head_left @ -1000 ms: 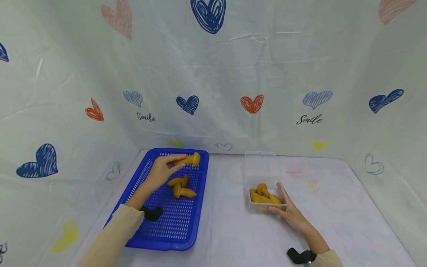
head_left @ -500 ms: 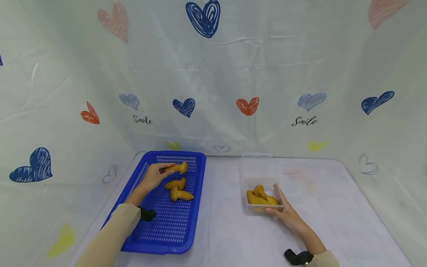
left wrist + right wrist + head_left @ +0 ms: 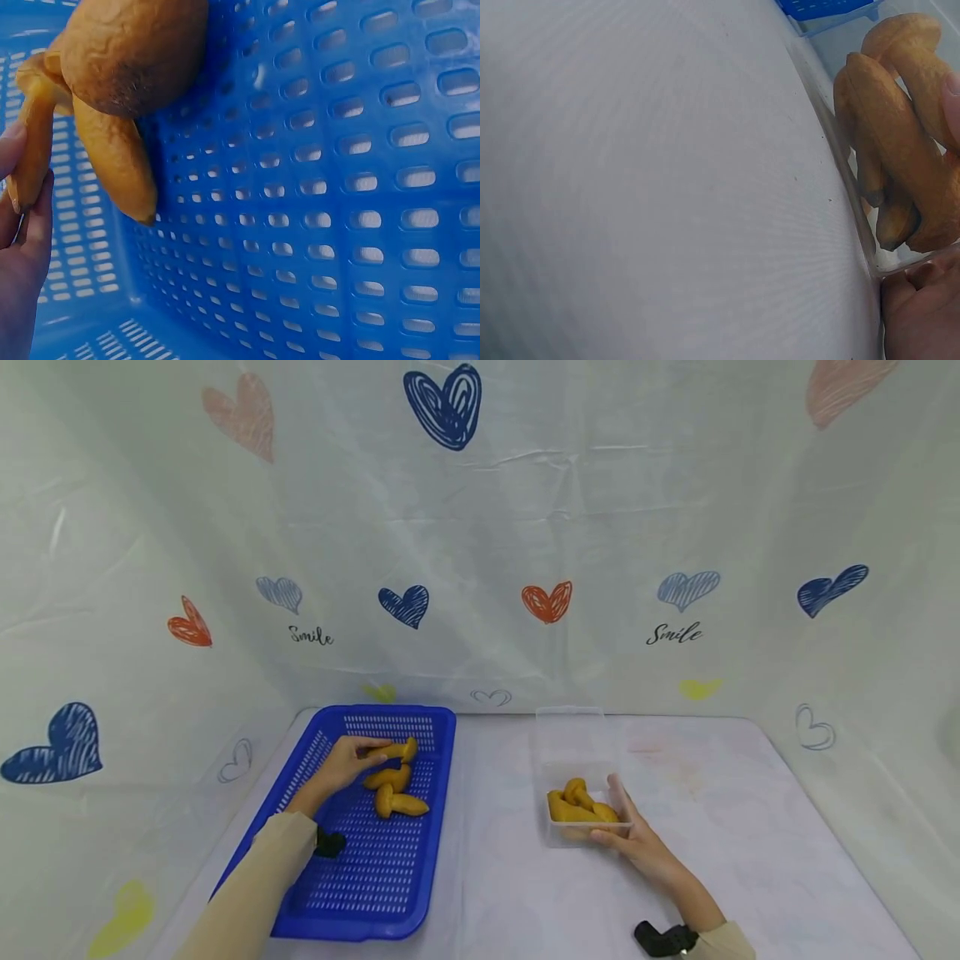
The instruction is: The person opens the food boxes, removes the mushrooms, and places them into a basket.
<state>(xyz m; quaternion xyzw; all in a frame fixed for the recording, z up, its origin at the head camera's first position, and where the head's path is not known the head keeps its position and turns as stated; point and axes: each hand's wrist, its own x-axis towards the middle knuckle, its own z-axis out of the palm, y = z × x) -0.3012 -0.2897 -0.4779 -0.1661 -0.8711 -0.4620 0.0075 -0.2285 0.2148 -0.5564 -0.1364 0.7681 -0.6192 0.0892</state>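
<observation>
In the head view, my left hand point(image 3: 347, 763) is inside the blue perforated basket point(image 3: 352, 893), pinching a yellow-brown mushroom point(image 3: 395, 751) by its stem. Thumb and fingers also show on that stem point(image 3: 34, 146) in the left wrist view. Right beside it in the basket lie two more mushrooms point(image 3: 407, 805), close together. My right hand point(image 3: 643, 845) grips the right side of a clear plastic box point(image 3: 585, 833), thumb at the front and fingers along the side. Several similar mushrooms point(image 3: 892, 120) are heaped in the box.
The box's clear lid point(image 3: 570, 735) stands raised at its back. Basket and box are on a white-covered table point(image 3: 502, 877). A white sheet point(image 3: 480, 527) printed with hearts hangs behind and at the sides. A black wrist device point(image 3: 663, 938) is on my right wrist.
My left hand has lowered the mushroom into the basket and moved it slightly nearer, next to the other two. My right hand keeps its grip on the box. The head view has shifted slightly.
</observation>
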